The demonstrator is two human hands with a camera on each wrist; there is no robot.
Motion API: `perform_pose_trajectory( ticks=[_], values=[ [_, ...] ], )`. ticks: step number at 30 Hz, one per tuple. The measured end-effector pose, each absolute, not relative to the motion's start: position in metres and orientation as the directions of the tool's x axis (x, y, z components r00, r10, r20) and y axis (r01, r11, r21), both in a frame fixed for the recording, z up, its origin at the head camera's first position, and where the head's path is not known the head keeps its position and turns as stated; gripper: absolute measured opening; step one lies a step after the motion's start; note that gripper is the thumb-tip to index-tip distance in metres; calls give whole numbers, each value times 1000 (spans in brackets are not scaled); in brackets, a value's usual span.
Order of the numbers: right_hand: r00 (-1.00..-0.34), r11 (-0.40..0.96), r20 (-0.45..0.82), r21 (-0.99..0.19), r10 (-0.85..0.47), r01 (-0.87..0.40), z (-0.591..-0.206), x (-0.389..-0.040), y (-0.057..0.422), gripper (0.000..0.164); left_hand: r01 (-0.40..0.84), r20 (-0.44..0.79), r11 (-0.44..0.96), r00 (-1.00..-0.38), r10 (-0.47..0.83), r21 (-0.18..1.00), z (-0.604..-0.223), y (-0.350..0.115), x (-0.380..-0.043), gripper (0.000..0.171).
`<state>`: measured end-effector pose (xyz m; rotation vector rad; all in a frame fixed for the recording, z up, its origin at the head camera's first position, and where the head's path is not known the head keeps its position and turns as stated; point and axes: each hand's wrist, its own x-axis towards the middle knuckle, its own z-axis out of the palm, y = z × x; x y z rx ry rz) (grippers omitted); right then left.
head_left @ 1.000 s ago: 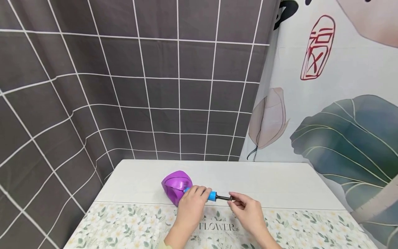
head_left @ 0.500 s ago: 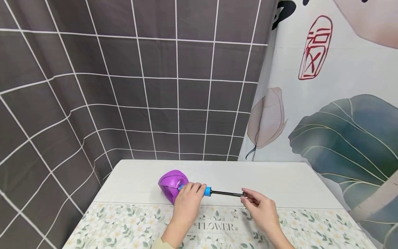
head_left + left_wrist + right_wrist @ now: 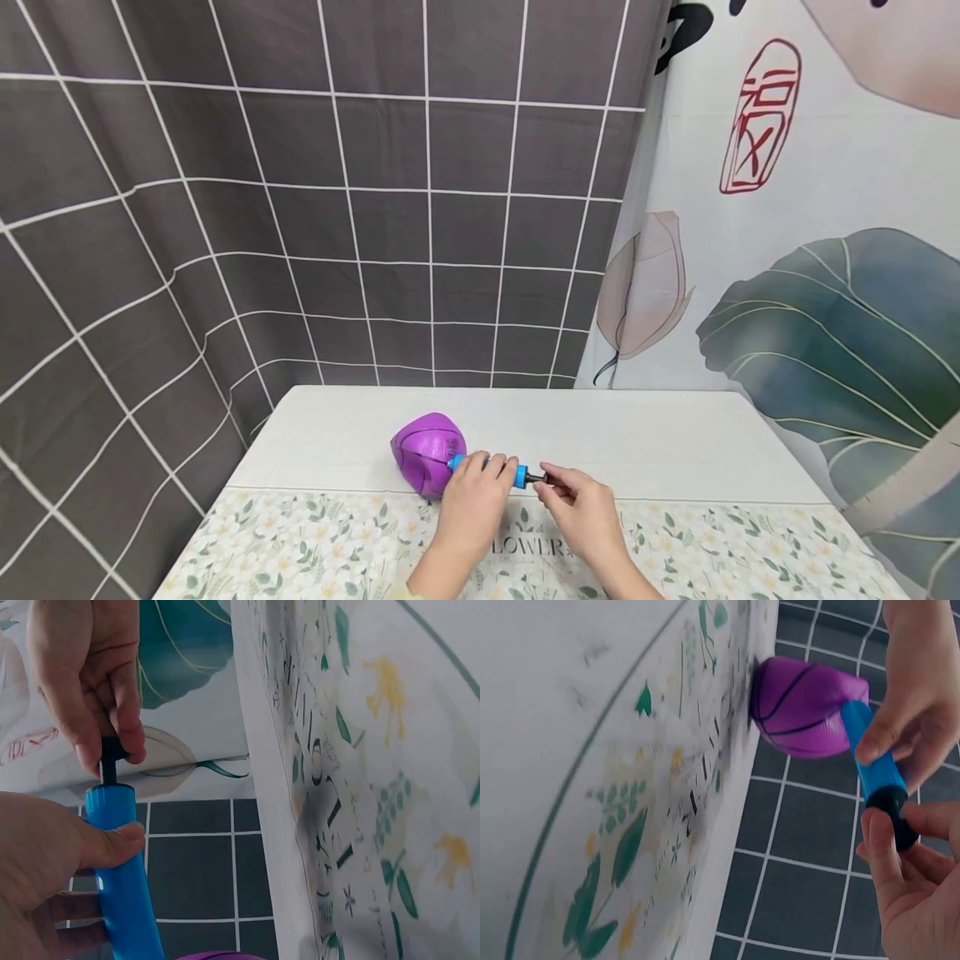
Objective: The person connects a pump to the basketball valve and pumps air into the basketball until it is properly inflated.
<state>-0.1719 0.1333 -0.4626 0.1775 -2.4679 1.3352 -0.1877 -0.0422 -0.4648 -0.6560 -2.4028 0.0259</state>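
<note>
The blue pump is gripped round its barrel by the curled fingers of the left hand, its black handle pinched by the right hand. At its other end, the dented purple ball is touched, on the table.

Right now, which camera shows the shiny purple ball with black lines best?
The right wrist view. The shiny purple ball looks biggest there, and its curved black lines are clear. The head view shows it smaller, with dents. The left wrist view catches only a purple sliver at the bottom edge.
</note>
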Motion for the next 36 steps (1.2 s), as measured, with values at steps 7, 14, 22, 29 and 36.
perform_pose_trajectory(
  ticks=[7,14,22,29,36],
  values=[
    [-945,584,322,-780,66,-225,-456,-173,147,25,446,553,892,-725,410,-77,-461,-57,-193,50],
    [-932,600,339,-775,126,-200,-450,-171,178,26,428,563,903,-739,369,-30,-454,-69,-195,40],
    [-923,604,362,-768,132,-215,-452,-171,180,27,433,540,895,-731,417,-105,-452,-68,-193,48],
    [-922,623,372,-748,108,-229,-459,-170,154,26,457,539,866,-686,489,-205,-458,-56,-191,49],
    [-911,599,409,-743,56,-298,-460,-169,134,24,492,576,852,-649,497,-182,-461,-48,-187,43]
  ],
)
